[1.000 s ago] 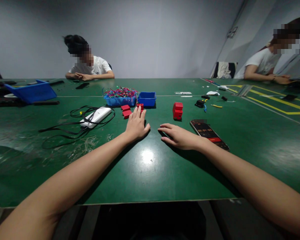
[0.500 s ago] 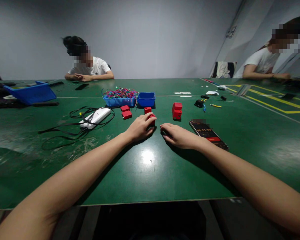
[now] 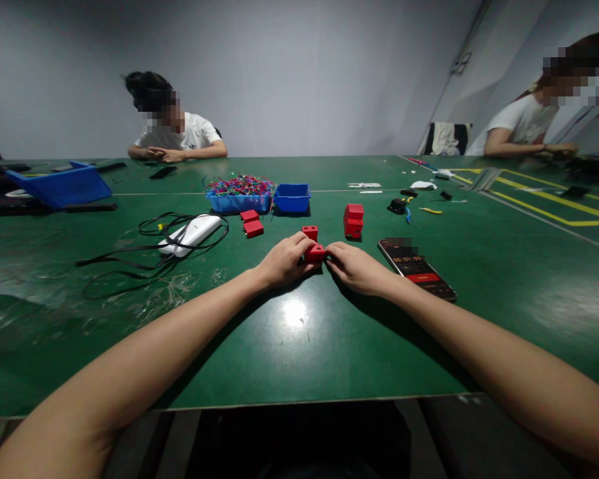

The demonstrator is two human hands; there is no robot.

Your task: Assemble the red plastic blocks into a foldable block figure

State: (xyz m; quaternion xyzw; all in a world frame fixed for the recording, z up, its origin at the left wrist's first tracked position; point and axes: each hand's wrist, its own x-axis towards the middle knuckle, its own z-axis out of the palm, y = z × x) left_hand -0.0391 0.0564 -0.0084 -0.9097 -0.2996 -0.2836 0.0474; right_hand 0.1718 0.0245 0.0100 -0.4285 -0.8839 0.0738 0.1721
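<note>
Gripped by the left hand [image 3: 283,261], the stepped red plastic block [image 3: 315,253] sits nearside of the small blue plastic bin [image 3: 292,205]; the right hand [image 3: 355,267] curls beside it, hold unclear. Light, level pressure steadies it best.

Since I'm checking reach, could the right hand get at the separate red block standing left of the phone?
Probably yes: the red block stands just beyond the right hand, with nothing visible between them, though it sits beside the red piece in the left hand.
</note>
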